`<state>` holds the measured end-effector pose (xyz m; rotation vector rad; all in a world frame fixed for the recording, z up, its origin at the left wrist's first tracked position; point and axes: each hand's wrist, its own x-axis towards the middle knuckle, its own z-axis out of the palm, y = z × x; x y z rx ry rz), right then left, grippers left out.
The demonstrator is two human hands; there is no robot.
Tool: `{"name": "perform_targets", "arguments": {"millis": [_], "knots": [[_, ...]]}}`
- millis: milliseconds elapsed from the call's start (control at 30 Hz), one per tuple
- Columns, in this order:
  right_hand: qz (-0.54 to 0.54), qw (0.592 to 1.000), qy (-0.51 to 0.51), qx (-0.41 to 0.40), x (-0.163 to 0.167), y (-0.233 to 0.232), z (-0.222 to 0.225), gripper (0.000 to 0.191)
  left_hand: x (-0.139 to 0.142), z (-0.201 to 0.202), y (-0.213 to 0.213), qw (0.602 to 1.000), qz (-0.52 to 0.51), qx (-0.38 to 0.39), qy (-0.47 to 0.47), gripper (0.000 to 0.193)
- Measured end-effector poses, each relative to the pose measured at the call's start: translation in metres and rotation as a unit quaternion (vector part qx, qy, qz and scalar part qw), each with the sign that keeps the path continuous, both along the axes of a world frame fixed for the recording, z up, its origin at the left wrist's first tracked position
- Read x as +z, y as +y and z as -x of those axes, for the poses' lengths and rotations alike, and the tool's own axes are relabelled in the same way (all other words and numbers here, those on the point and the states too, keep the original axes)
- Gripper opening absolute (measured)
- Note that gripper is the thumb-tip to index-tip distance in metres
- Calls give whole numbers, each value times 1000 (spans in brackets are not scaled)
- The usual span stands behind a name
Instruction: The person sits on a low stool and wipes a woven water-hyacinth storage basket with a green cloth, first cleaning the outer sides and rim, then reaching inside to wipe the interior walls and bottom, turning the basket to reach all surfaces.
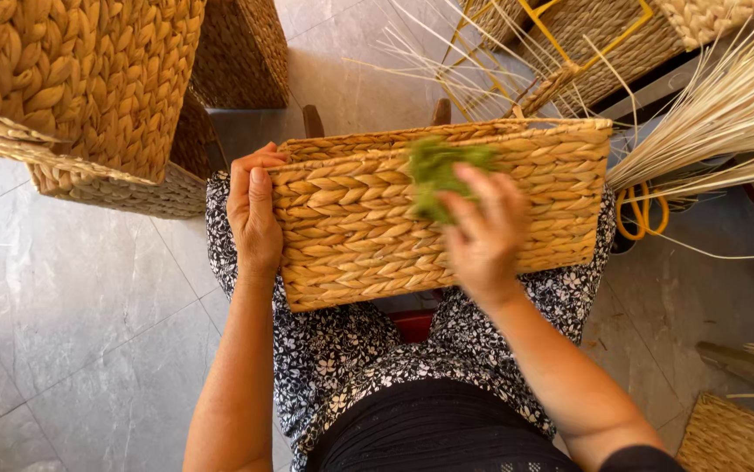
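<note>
A rectangular braided-straw basket [394, 218] lies across my lap. My left hand [253, 210] grips its short end, fingers curled over the rim. My right hand [482, 232], blurred, pinches a coarse green scouring pad [442, 170] against the weave. Grey marble-look floor tiles [88, 306] lie below.

Up and left of the hands, stacked woven baskets [88, 87] stand on the grey tiled floor [71, 350]. Up and right lie pale reeds [726, 114], orange scissors [643, 214] and a yellow frame [587, 35]. Another basket [735, 437] sits lower right.
</note>
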<state>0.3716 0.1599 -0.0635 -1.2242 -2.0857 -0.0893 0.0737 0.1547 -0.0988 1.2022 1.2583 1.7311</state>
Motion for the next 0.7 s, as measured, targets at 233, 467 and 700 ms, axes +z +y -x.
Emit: {"name": "perform_targets", "arguments": {"millis": [233,467,700], "knots": [[-23,974,-6,224,27,-22,122,38,3,5,4,996,-22,-16,-86,40],[-39,987,-62,144,5,9,-4,47,3,4,3,999,17,20,-37,40],[48,996,34,-66,14,10,-117,28,3,1,9,999,4,19,-40,38]]}}
